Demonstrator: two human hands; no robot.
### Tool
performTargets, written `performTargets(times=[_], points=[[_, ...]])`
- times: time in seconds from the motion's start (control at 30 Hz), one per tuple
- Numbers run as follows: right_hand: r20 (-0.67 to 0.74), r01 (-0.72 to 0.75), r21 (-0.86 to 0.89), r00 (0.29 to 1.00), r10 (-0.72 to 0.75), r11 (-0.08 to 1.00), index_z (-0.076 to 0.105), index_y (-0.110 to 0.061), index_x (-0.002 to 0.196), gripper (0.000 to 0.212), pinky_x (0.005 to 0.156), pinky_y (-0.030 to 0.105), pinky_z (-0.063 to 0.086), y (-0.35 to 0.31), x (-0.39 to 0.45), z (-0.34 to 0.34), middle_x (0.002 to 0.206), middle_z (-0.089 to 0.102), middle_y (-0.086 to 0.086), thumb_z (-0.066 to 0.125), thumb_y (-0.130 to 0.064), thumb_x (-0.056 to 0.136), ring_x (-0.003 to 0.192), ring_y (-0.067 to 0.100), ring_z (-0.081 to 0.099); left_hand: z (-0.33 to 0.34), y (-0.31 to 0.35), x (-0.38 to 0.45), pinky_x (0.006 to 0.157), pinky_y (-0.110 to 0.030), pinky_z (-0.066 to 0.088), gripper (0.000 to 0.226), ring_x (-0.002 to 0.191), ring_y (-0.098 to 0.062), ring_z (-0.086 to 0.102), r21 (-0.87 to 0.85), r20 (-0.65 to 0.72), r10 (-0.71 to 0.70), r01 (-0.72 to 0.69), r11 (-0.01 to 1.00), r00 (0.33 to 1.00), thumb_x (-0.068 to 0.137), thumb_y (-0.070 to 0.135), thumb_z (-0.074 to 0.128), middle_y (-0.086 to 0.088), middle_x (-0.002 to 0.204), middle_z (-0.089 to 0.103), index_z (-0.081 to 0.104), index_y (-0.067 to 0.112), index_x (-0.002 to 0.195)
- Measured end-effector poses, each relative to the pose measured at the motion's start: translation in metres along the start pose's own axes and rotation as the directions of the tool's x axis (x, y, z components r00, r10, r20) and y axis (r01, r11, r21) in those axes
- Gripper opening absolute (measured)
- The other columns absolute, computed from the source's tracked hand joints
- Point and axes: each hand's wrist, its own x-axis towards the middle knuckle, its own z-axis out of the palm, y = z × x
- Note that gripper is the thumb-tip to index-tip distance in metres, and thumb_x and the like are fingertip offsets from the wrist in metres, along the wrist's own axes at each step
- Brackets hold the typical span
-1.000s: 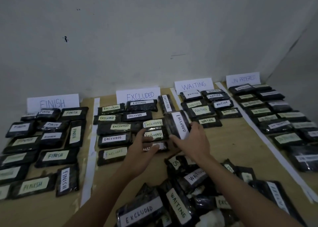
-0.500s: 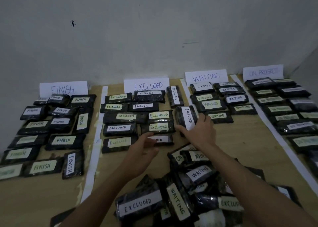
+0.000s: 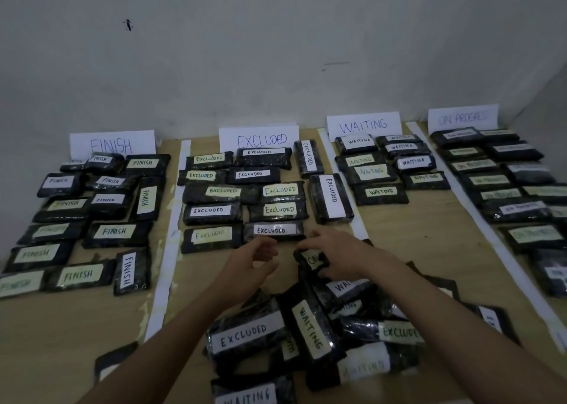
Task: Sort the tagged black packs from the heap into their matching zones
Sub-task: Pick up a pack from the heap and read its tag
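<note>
A heap of black packs (image 3: pixel 310 330) with taped tags lies near me on the wooden table (image 3: pixel 408 232). At its far end, my right hand (image 3: pixel 337 258) grips a pack tagged "ON" (image 3: pixel 312 260), with the thumb over its far edge and the fingers curled under the near one. My left hand (image 3: pixel 253 261) hovers just left of it, fingers loosely curled and holding nothing. An upright EXCLUDED pack (image 3: pixel 330 198) lies free at the right of the EXCLUDED zone.
Paper signs stand along the wall: FINISH (image 3: pixel 112 144), EXCLUDED (image 3: pixel 259 139), WAITING (image 3: pixel 363 124), ON PROGRESS (image 3: pixel 463 118). Rows of sorted packs lie in front of each. White tape strips (image 3: pixel 165 250) divide the zones. Bare wood shows in front of the WAITING rows.
My right hand let go of the upright EXCLUDED pack in its zone and drew back to the heap onto the "ON" pack. My left hand pulled back slightly.
</note>
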Motion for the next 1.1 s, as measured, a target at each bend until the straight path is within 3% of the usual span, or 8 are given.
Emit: performTargets(times=[0.13, 0.23, 0.37, 0.47, 0.57, 0.73, 0.9, 1.1], points=[[-0.094, 0.046, 0.017, 0.995, -0.045, 0.999, 0.041, -0.021, 0.132, 0.062, 0.091, 0.034, 0.045, 0.000, -0.001, -0.006, 0.121, 0.037, -0.006, 0.068, -0.032, 0.077, 0.109, 0.017, 0.047, 0.001, 0.003, 0.001, 0.080, -0.012, 0.044, 0.026, 0.100, -0.003, 0.057, -0.022, -0.014, -0.002, 0.002, 1.000, 1.000, 0.088, 0.017, 0.059, 0.006, 0.106, 0.063, 0.053, 0.023, 0.113], [-0.333, 0.116, 0.356, 0.943, 0.009, 0.927, 0.048, -0.022, 0.113, 0.049, 0.081, 0.024, 0.046, -0.002, -0.006, -0.012, 0.104, 0.049, -0.012, 0.075, -0.032, 0.073, 0.094, 0.008, 0.053, 0.000, 0.009, 0.003, 0.090, -0.022, 0.045, 0.035, 0.106, -0.004, 0.055, -0.055, -0.013, -0.007, 0.006, 0.998, 1.000, 0.087, 0.019, 0.061, 0.010, 0.111, 0.060, 0.052, 0.023, 0.120], [-0.376, 0.206, 0.883, 0.848, 0.374, 0.421, 0.053, -0.021, 0.104, 0.034, 0.071, 0.029, 0.056, -0.008, -0.010, -0.021, 0.093, 0.062, 0.004, 0.074, -0.025, 0.077, 0.082, 0.014, 0.065, 0.001, 0.027, 0.011, 0.086, -0.020, 0.050, 0.031, 0.104, -0.003, 0.058, -0.126, 0.021, 0.088, -0.084, 0.988, 0.996, 0.089, 0.017, 0.059, 0.008, 0.113, 0.061, 0.053, 0.027, 0.118], [-0.231, 0.164, 0.972, 0.812, 0.536, 0.170, 0.061, -0.009, 0.096, 0.033, 0.067, 0.032, 0.058, -0.003, -0.014, -0.021, 0.093, 0.066, 0.015, 0.070, -0.036, 0.078, 0.083, 0.023, 0.069, 0.002, 0.044, 0.019, 0.067, -0.014, 0.050, 0.016, 0.083, -0.003, 0.063, -0.197, -0.056, 0.124, -0.133, 0.971, 0.991, 0.092, 0.014, 0.052, 0.001, 0.098, 0.066, 0.061, 0.023, 0.103], [-0.155, 0.177, 0.984, 0.805, 0.573, 0.017, 0.062, 0.000, 0.088, 0.035, 0.060, 0.025, 0.054, 0.005, -0.023, -0.018, 0.085, 0.068, 0.015, 0.068, -0.034, 0.080, 0.075, 0.023, 0.069, 0.005, 0.059, 0.024, 0.065, -0.020, 0.052, 0.017, 0.079, -0.008, 0.064, -0.285, -0.090, 0.096, -0.118, 0.951, 0.991, 0.093, 0.015, 0.051, -0.002, 0.087, 0.066, 0.064, 0.026, 0.089], [-0.188, 0.234, 0.972, 0.747, 0.638, 0.012, 0.062, 0.001, 0.087, 0.033, 0.059, 0.026, 0.056, 0.013, -0.045, -0.017, 0.081, 0.068, 0.013, 0.069, -0.030, 0.079, 0.071, 0.021, 0.068, 0.015, 0.079, 0.032, 0.077, -0.042, 0.056, 0.016, 0.086, -0.025, 0.065, -0.308, 0.017, 0.052, -0.044, 0.950, 0.999, 0.092, 0.014, 0.051, -0.008, 0.088, 0.066, 0.065, 0.022, 0.088], [-0.204, 0.340, 0.940, 0.549, 0.811, 0.006, 0.061, -0.004, 0.095, 0.040, 0.068, 0.032, 0.057, 0.026, -0.076, -0.013, 0.086, 0.072, 0.010, 0.080, -0.026, 0.068, 0.079, 0.021, 0.070, 0.051, 0.097, 0.036, 0.071, -0.028, 0.058, 0.015, 0.080, -0.016, 0.069, -0.240, 0.210, 0.116, -0.064, 0.969, 0.971, 0.088, 0.006, 0.058, -0.005, 0.090, 0.070, 0.064, 0.013, 0.100], [-0.425, 0.352, 0.892, 0.443, 0.789, 0.283, 0.062, -0.017, 0.096, 0.040, 0.072, 0.021, 0.054, 0.071, -0.134, -0.005, 0.092, 0.069, -0.001, 0.085, -0.020, 0.063, 0.087, 0.012, 0.066, 0.123, 0.135, 0.040, 0.070, -0.016, 0.053, 0.020, 0.077, -0.003, 0.068, -0.174, 0.267, 0.197, -0.154, 0.973, 0.943, 0.078, 0.002, 0.068, -0.001, 0.091, 0.070, 0.064, 0.012, 0.095]])
